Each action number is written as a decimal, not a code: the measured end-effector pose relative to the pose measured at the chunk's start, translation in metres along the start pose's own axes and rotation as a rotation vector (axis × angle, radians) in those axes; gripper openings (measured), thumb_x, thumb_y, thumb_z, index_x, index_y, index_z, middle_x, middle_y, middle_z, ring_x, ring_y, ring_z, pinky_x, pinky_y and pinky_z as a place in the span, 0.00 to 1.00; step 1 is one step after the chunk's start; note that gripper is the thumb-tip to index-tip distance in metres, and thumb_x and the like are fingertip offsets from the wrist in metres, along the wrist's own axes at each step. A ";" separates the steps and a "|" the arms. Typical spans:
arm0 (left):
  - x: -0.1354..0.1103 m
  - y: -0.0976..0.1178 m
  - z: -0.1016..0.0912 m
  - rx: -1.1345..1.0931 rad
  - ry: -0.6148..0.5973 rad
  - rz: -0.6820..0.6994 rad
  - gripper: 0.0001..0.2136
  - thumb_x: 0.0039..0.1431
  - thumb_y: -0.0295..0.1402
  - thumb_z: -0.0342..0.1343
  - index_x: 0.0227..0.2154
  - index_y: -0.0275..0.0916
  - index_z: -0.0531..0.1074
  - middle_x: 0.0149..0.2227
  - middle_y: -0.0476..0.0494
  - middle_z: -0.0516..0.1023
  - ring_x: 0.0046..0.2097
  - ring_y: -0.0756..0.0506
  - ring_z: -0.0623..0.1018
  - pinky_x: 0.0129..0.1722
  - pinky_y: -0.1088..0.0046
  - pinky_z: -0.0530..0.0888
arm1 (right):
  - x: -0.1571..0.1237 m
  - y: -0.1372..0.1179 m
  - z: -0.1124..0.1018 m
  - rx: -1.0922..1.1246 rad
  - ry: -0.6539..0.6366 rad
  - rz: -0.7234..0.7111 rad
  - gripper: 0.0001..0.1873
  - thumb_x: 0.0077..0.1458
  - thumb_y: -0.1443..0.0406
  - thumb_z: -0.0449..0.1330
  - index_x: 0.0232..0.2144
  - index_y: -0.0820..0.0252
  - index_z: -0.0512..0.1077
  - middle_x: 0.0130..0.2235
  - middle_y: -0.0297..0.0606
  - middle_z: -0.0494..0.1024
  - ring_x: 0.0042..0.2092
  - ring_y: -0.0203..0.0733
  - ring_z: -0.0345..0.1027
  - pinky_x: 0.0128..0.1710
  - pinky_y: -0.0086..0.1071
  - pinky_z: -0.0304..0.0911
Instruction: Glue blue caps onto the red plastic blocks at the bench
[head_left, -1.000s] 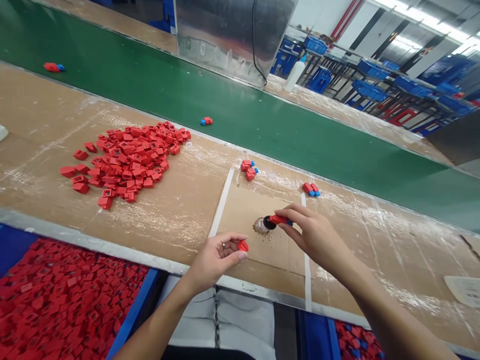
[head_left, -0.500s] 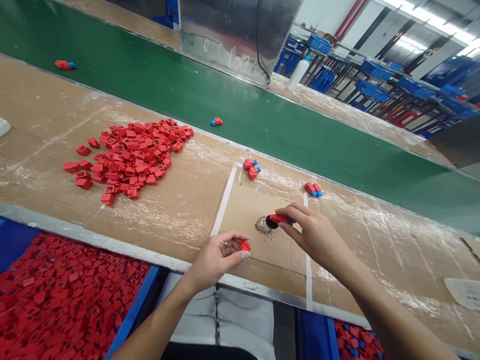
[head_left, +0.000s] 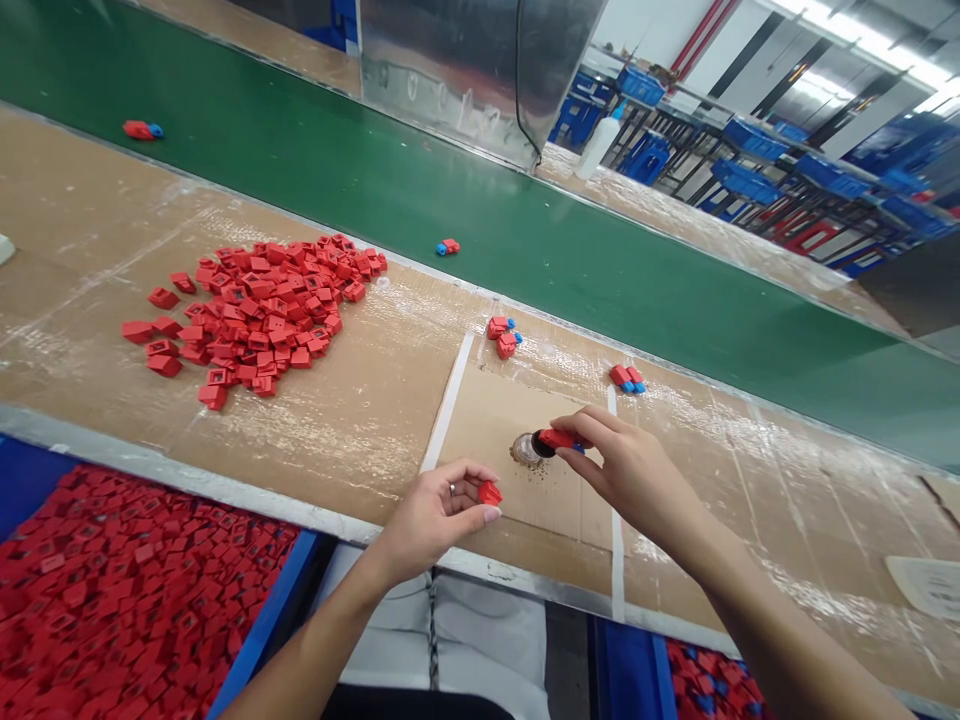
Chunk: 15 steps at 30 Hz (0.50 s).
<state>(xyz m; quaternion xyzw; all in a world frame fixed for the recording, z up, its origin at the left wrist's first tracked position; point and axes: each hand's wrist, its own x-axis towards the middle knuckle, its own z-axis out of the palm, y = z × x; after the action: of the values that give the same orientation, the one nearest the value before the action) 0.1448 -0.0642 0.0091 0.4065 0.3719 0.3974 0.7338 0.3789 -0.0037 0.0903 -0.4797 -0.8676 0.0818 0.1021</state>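
My left hand (head_left: 442,510) is closed on a small red plastic piece (head_left: 490,493), held between thumb and fingers above the cardboard. My right hand (head_left: 619,455) pinches a red-and-blue plastic piece (head_left: 559,438) and presses it against the black end of a small round fixture (head_left: 534,447). The fingers partly cover this piece. Dark crumbs lie around the fixture's foot on the cardboard mat (head_left: 517,400). Two red-and-blue pieces (head_left: 504,338) lie behind the mat, and another pair (head_left: 627,379) lies to the right.
A heap of red pieces (head_left: 262,310) covers the bench on the left. Behind it runs a green conveyor belt (head_left: 337,165) carrying two red-and-blue pieces. Blue bins below the bench edge hold red pieces (head_left: 135,590) at left and red-and-blue pieces (head_left: 709,680) at right.
The two pieces on the green belt have shifted a little to the right. Both hands stay almost in place; the red piece in my left hand has turned slightly.
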 end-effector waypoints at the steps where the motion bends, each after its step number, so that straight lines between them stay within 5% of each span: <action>1: 0.000 0.000 0.000 -0.003 -0.003 -0.001 0.11 0.55 0.33 0.64 0.41 0.39 0.73 0.36 0.48 0.74 0.38 0.51 0.74 0.41 0.75 0.70 | 0.000 0.000 0.000 0.001 -0.001 0.002 0.08 0.65 0.63 0.52 0.41 0.58 0.70 0.39 0.42 0.75 0.37 0.45 0.71 0.35 0.37 0.66; 15: 0.000 -0.001 -0.001 -0.024 0.004 -0.002 0.12 0.55 0.32 0.65 0.42 0.39 0.73 0.36 0.48 0.75 0.38 0.51 0.74 0.41 0.75 0.70 | -0.001 -0.001 -0.001 -0.001 0.004 0.013 0.08 0.65 0.63 0.52 0.43 0.57 0.69 0.40 0.40 0.75 0.37 0.45 0.72 0.33 0.37 0.66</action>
<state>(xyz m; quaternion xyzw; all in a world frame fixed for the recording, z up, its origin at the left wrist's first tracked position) 0.1441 -0.0646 0.0079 0.3965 0.3692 0.4018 0.7383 0.3788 -0.0045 0.0910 -0.4856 -0.8643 0.0810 0.1029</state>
